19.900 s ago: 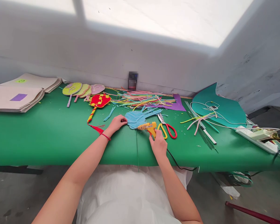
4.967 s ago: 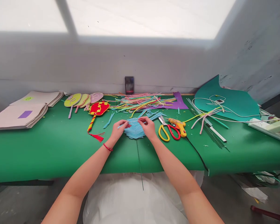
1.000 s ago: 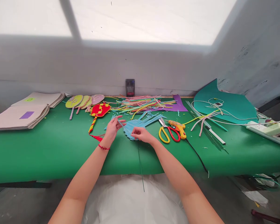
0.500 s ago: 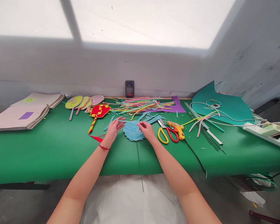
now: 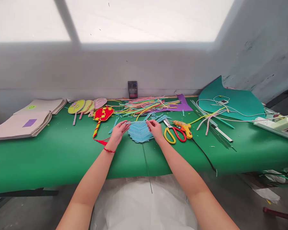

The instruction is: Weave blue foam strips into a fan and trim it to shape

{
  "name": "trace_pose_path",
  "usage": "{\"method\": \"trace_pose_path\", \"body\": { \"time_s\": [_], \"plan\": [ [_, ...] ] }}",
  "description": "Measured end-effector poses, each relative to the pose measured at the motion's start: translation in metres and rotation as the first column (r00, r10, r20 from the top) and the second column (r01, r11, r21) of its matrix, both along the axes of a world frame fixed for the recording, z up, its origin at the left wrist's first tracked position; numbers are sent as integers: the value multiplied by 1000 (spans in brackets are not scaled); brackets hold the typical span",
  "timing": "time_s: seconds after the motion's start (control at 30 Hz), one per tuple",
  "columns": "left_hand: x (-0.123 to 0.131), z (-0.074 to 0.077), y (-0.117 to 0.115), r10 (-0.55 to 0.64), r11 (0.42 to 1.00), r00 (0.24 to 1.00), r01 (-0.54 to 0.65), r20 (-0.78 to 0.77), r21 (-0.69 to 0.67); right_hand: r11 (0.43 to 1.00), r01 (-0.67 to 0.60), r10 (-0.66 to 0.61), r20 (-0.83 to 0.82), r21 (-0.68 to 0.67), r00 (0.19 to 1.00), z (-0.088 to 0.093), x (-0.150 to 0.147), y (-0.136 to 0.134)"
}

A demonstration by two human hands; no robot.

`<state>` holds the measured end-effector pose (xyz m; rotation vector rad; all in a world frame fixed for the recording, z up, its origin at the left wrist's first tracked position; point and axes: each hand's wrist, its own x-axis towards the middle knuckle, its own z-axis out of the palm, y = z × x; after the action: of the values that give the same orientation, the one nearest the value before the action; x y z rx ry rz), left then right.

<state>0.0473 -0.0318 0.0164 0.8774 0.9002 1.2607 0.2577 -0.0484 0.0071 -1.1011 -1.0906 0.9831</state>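
A light-blue leaf-shaped panel of pipe cleaners (image 5: 140, 132), laid in slanting rows, rests on the table in front of me. From its lower end a thin green wire (image 5: 147, 163) runs toward my lap. Across the top of the panel stretches a blue pipe cleaner (image 5: 136, 121). My left hand (image 5: 120, 131) pinches its left end, the other fingers loosely spread. Thumb and fingertips of my right hand (image 5: 155, 128) grip the other end, above the panel's upper right edge.
Scissors (image 5: 174, 134) and a yellow glue gun (image 5: 184, 127) lie to the right. Behind is a pile of coloured pipe cleaners (image 5: 146, 107). A red fan (image 5: 103, 114), several pale fans (image 5: 76, 107) and cardboard sheets (image 5: 16, 126) lie left. A white cable (image 5: 240, 123) crosses the right side.
My right hand has moved slightly right and up, drawing the pipe cleaner straighter across the panel's top. The left hand stays nearly in place. The camera view has shifted a little.
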Motion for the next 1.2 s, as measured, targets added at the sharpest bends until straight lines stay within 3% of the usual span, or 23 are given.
{"method": "trace_pose_path", "body": {
  "time_s": [0.2, 0.43, 0.87, 1.1, 1.2],
  "plan": [
    [1, 0, 1, -63, 998, 997, 63, 37, 7, 990, -98, 71, -228, -107, 971, 5, 3, 0],
    [6, 0, -5, -221, 970, 974, 216, 43, 108, 956, -241, 126, -510, -165, 851, 6, 12, 6],
    [4, 2, -4, -105, 992, 994, 106, -20, 69, 950, -268, 155, -498, -163, 853, 9, 13, 3],
    [9, 10, -13, -144, 985, 939, 166, -312, 45, 942, -300, 179, -530, -151, 829, 9, 11, 3],
    [10, 13, -18, -255, 957, 897, 287, -361, 37, 941, -306, 187, -533, -144, 825, 8, 11, 3]
  ]
}}
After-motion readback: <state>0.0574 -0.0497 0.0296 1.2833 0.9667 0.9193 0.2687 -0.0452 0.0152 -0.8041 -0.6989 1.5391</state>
